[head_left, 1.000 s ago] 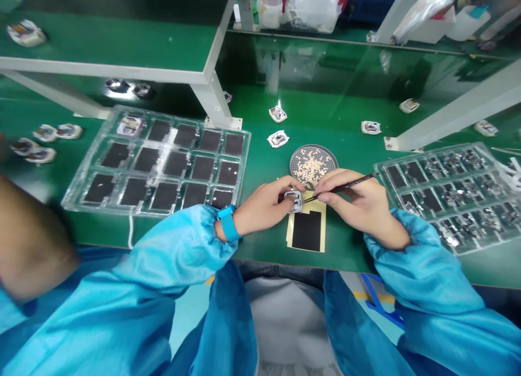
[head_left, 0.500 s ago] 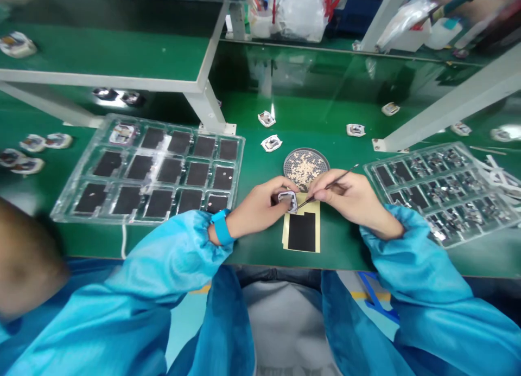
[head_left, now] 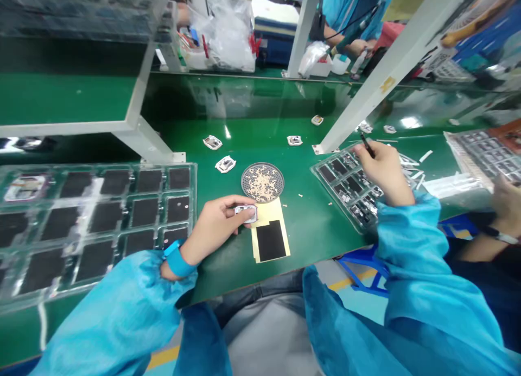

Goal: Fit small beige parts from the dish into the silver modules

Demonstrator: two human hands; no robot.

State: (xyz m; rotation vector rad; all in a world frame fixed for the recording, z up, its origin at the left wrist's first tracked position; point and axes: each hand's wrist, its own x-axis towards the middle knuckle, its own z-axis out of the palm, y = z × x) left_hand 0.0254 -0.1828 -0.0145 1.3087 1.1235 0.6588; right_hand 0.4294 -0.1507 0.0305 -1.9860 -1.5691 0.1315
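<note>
Between thumb and fingers, my left hand (head_left: pixel 217 221) holds a small white-framed part (head_left: pixel 246 214) just below a round grey dish (head_left: pixel 244 182) of small beige pieces (head_left: pixel 262 184). Under and beside that hand lies a yellow sheet (head_left: pixel 287 246) with a black rectangle (head_left: pixel 271 241) on it. My right hand (head_left: pixel 381 167) is closed on a dark thin tool (head_left: pixel 367 146), above the upper right of a clear tray (head_left: pixel 360 224) with metallic parts in its pockets. The tool's tip is hard to make out.
A large clear tray (head_left: pixel 194 202) with black pads stands at left. White-framed parts (head_left: pixel 225 164) lie behind the dish. Metal posts (head_left: pixel 152 142) rise from the green table (head_left: pixel 309 232). White strips (head_left: pixel 451 185) and another person's hand (head_left: pixel 507 202) are at right.
The view has turned to the right. My right hand has moved away from the white-framed part to above the right tray, still holding the tool. My left hand still holds the part.
</note>
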